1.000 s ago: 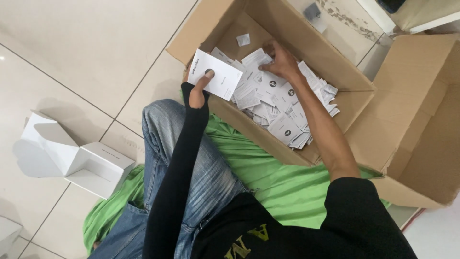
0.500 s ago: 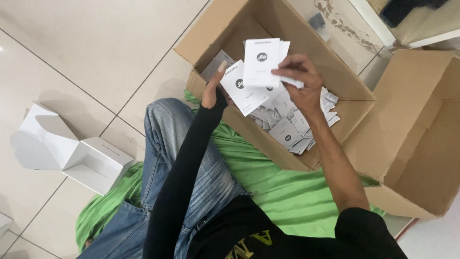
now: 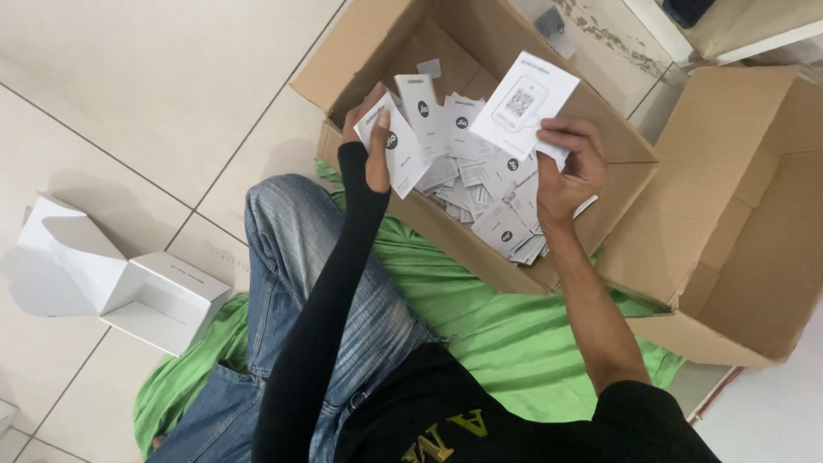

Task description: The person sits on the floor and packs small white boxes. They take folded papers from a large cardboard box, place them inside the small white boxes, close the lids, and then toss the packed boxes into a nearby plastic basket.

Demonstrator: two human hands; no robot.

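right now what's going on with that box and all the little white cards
A person sits on the tiled floor over a green cloth, both hands above an open cardboard box full of small white cards. The left hand holds a fanned bunch of cards; the right hand lifts a single white card with a square code pattern. An opened white box lies on the floor at the person's left.

The floor (image 3: pixel 154 94) is made of big, pale, shiny tiles with thin dark lines between them. A green cloth (image 3: pixel 506 334) lies spread out on it. A small white box (image 3: pixel 129 287) sits open on the tiles, off to one side. At the top, a wall edge (image 3: pixel 613 39) looks cracked and chipped. The light is soft.
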